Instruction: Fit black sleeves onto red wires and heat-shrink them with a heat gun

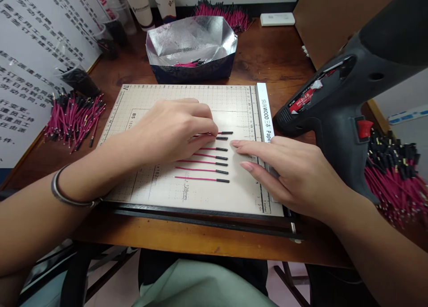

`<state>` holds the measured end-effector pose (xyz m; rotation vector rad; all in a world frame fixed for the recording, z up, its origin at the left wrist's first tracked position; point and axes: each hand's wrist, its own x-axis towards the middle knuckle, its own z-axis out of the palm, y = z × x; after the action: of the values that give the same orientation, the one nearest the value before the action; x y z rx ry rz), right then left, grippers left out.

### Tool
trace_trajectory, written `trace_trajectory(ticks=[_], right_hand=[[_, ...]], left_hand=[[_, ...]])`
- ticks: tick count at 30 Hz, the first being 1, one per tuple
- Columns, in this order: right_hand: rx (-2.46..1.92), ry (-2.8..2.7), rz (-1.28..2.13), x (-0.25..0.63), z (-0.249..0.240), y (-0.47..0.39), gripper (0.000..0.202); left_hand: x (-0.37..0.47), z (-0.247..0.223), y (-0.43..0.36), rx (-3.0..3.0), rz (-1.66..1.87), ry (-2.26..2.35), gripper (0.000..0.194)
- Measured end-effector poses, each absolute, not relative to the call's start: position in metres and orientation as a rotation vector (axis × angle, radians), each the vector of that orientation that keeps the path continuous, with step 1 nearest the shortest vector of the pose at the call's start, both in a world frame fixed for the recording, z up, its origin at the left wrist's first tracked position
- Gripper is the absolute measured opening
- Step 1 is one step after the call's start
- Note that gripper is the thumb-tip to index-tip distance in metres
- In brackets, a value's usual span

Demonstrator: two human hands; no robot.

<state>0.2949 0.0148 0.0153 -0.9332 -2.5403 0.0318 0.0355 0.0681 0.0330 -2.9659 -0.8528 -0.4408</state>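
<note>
Several thin red wires with black sleeved ends (pixel 222 171) lie in a spaced row on the cream gridded paper cutter board (pixel 237 195). My left hand (pixel 177 128) is over the far end of the row. Its thumb and fingertips close around a red wire (pixel 228 133), whose black end points right; the fingers hide the rest of that wire. Another wire's black end (pixel 222 138) shows just below the fingertips. To the right of the row, my right hand (pixel 290 168) is open, index finger and thumb apart, holding nothing, beside the cutter's white rail (pixel 265 106).
A foil-lined box (pixel 192 72) with a few wires stands behind the board. Wire bundles lie at left (pixel 75 119), back (pixel 222 14) and right (pixel 397 177). A black heat gun (pixel 344 88) stands close on the right. Cups (pixel 138 8) line the back left.
</note>
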Motion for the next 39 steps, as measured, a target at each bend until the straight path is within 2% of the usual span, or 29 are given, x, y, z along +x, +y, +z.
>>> trace_trajectory(ticks=[39], right_hand=[[-0.940,-2.570,0.008,0.2958,0.0160,0.0142,0.029]], left_hand=[[0.0378,0.0322,0.0668,-3.086,-0.433,-0.964,0.025]])
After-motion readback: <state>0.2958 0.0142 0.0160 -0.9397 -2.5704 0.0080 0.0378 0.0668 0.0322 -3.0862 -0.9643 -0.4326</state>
